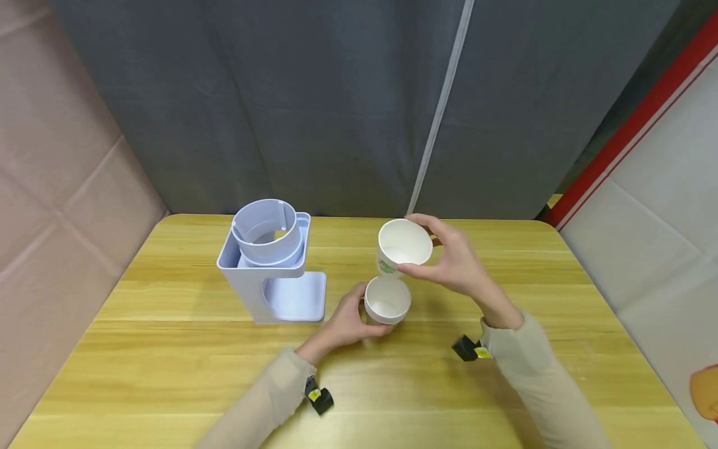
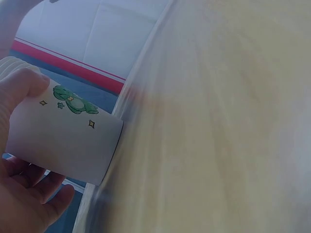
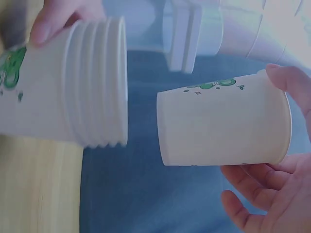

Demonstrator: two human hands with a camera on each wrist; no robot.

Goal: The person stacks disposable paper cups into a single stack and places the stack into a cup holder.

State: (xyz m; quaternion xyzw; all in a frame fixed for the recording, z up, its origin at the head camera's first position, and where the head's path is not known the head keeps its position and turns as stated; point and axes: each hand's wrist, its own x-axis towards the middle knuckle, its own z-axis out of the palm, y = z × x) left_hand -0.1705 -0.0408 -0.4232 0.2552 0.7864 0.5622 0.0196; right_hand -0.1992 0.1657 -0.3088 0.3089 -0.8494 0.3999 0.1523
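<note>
My left hand (image 1: 343, 323) grips a stack of nested white paper cups (image 1: 387, 299) near the middle of the table, thumb and fingers around its side. A green cartoon print shows on the stack (image 2: 68, 136) in the left wrist view. Higher up, my right hand (image 1: 457, 259) holds one white paper cup (image 1: 404, 242) between thumb and fingers near its rim. In the right wrist view, the base of this single cup (image 3: 223, 124) faces the layered rims of the stack (image 3: 95, 82), with a gap between them. Both cup mouths point up in the head view.
A pale lilac plastic stand (image 1: 241, 290) with a round open sleeve (image 1: 266, 234) on top and a flat lower tray (image 1: 303, 296) stands left of the hands. Behind the wooden table (image 1: 168, 374) hangs a dark grey curtain (image 1: 336, 106); panels flank both sides.
</note>
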